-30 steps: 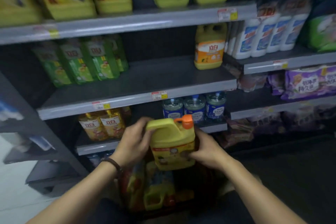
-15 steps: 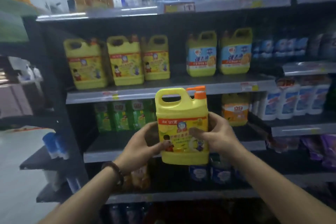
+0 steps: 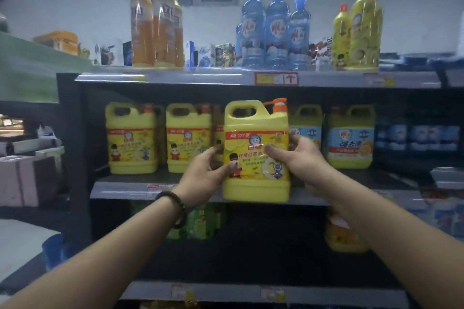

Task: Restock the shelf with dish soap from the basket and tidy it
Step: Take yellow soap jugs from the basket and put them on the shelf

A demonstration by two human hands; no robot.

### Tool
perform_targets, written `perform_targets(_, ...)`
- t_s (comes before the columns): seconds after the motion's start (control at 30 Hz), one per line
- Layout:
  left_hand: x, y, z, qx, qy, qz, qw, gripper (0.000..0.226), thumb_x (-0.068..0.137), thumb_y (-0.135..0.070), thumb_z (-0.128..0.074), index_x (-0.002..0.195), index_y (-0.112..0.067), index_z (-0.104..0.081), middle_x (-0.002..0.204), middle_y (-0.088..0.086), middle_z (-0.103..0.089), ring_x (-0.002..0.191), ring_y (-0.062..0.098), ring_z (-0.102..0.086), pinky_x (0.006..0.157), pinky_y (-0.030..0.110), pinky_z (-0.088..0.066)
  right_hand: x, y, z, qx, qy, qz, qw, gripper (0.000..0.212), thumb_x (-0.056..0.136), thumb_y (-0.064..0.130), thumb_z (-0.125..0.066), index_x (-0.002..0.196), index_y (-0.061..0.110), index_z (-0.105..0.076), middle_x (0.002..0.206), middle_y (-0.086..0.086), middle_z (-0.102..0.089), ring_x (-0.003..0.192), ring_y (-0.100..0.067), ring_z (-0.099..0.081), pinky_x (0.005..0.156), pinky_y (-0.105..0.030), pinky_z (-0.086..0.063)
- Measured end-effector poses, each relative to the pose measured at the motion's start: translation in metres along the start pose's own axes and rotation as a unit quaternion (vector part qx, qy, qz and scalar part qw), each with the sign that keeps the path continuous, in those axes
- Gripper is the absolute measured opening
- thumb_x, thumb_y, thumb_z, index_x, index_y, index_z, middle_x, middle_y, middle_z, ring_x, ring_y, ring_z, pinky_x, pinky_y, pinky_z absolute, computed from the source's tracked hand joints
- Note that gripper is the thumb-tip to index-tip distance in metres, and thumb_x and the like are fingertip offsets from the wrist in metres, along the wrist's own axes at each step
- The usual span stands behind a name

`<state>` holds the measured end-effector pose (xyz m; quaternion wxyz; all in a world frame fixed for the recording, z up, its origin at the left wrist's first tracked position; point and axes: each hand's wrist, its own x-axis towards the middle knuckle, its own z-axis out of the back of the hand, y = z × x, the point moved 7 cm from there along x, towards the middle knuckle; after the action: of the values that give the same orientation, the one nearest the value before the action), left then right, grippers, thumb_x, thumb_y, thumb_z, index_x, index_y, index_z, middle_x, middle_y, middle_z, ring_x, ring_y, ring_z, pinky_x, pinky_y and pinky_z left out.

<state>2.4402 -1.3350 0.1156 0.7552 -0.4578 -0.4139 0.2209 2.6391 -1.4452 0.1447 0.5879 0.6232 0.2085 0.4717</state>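
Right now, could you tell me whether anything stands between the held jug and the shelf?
Nothing visible does, though the jug itself hides the gap behind it on the shelf.

We are in a shop, at its cleaning-goods aisle. Just below our left hand (image 3: 203, 170) and right hand (image 3: 298, 155) runs a grey shelf (image 3: 120, 190) with paper price tags (image 3: 159, 187) on its front lip. Left of the left hand stand yellow jugs (image 3: 131, 138) matching the dish soap jug (image 3: 256, 153) we hold; right of the right hand, blue-labelled jugs (image 3: 350, 137). Above the hands, bottles (image 3: 273, 30) stand ranked by colour.
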Motion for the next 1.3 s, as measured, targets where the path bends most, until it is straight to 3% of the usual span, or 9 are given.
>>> perform_targets(0.17, 0.054, 0.0, 0.009, 0.016, -0.019, 0.029, 0.999, 0.047, 0.1, -0.019, -0.069, 0.142, -0.028, -0.05, 0.126, -0.002, -0.069, 0.114, 0.02, -0.07, 0.097, 0.046, -0.06, 0.061, -0.004, -0.014, 0.02, -0.014, -0.005, 1.0, 0.029, 0.091, 0.023, -0.085, 0.11, 0.023, -0.063, 0.104, 0.0, -0.08, 0.086, -0.017, -0.079, 0.067, -0.032, -0.062)
perform_targets(0.33, 0.091, 0.017, 0.021, 0.093, -0.084, -0.015, 0.992, 0.048, 0.099, -0.018, -0.07, 0.141, -0.026, -0.05, 0.135, -0.003, -0.066, 0.121, 0.02, -0.066, 0.1, 0.045, -0.057, 0.115, -0.024, -0.027, -0.014, 0.009, 0.002, 1.0, 0.044, 0.092, 0.025, -0.083, 0.13, 0.018, -0.063, 0.123, -0.004, -0.078, 0.104, -0.023, -0.078, 0.092, -0.05, -0.065)
perform_targets(0.5, 0.097, 0.05, 0.012, 0.156, -0.142, -0.052, 0.976, 0.037, 0.097, -0.017, -0.072, 0.127, -0.026, -0.052, 0.126, -0.006, -0.069, 0.112, 0.013, -0.064, 0.096, 0.035, -0.053, 0.14, -0.051, -0.034, -0.114, 0.06, 0.005, 0.992, 0.041, 0.097, 0.027, -0.079, 0.13, 0.026, -0.053, 0.121, 0.005, -0.074, 0.102, -0.01, -0.072, 0.078, -0.036, -0.062)
perform_targets(0.7, 0.114, 0.061, 0.006, 0.201, -0.155, -0.041, 0.966, 0.048, 0.096, -0.017, -0.074, 0.139, -0.023, -0.052, 0.118, -0.008, -0.065, 0.102, 0.01, -0.055, 0.09, 0.026, -0.042, 0.16, -0.054, -0.03, -0.219, 0.037, -0.013, 0.975, 0.045, 0.094, 0.037, -0.081, 0.131, 0.03, -0.057, 0.119, 0.005, -0.071, 0.106, -0.023, -0.072, 0.085, -0.053, -0.066)
perform_targets(0.9, 0.117, 0.066, 0.009, 0.287, -0.185, -0.018, 0.94, 0.015, 0.1, -0.022, -0.07, 0.11, -0.013, -0.065, 0.103, 0.004, -0.068, 0.093, 0.021, -0.062, 0.076, 0.026, -0.04, 0.161, -0.048, -0.036, -0.308, 0.019, 0.009, 0.951, 0.047, 0.096, 0.037, -0.079, 0.137, 0.022, -0.061, 0.127, 0.0, -0.07, 0.117, -0.025, -0.067, 0.101, -0.05, -0.058)
perform_targets(1.03, 0.102, 0.064, 0.004, 0.362, -0.149, 0.007, 0.92, 0.023, 0.091, -0.037, -0.061, 0.103, -0.018, -0.063, 0.107, 0.008, -0.068, 0.099, 0.032, -0.065, 0.083, 0.042, -0.057, 0.146, -0.05, -0.041, -0.341, 0.035, 0.011, 0.939, 0.034, 0.099, 0.04, -0.073, 0.126, 0.021, -0.066, 0.116, 0.003, -0.072, 0.111, -0.022, -0.069, 0.089, -0.037, -0.055)
perform_targets(1.1, 0.084, 0.057, 0.0, 0.39, -0.13, 0.018, 0.911, 0.039, 0.087, -0.047, -0.061, 0.117, -0.022, -0.065, 0.119, 0.009, -0.064, 0.107, 0.036, -0.063, 0.09, 0.05, -0.058, 0.127, -0.046, -0.038, -0.326, 0.003, 0.027, 0.945, 0.04, 0.101, 0.04, -0.071, 0.129, 0.015, -0.058, 0.109, 0.005, -0.064, 0.101, -0.016, -0.064, 0.076, -0.031, -0.049)
perform_targets(1.17, 0.059, 0.05, -0.004, 0.36, -0.13, -0.014, 0.924, 0.041, 0.091, -0.043, -0.068, 0.129, -0.028, -0.064, 0.125, 0.004, -0.061, 0.112, 0.03, -0.062, 0.095, 0.047, -0.056, 0.097, -0.037, -0.033, -0.322, -0.046, 0.077, 0.943, 0.045, 0.104, 0.036, -0.068, 0.138, 0.012, -0.05, 0.107, 0.007, -0.057, 0.098, -0.014, -0.058, 0.076, -0.029, -0.044)
perform_targets(1.3, -0.016, 0.056, -0.019, 0.282, -0.112, -0.092, 0.948, 0.014, 0.096, -0.028, -0.07, 0.109, -0.033, -0.069, 0.105, -0.016, -0.066, 0.097, 0.005, -0.063, 0.083, 0.025, -0.053, 0.025, -0.04, -0.028, -0.295, -0.073, 0.184, 0.935, 0.037, 0.101, 0.036, -0.071, 0.132, 0.02, -0.057, 0.1, 0.011, -0.063, 0.096, -0.015, -0.067, 0.08, -0.034, -0.056)
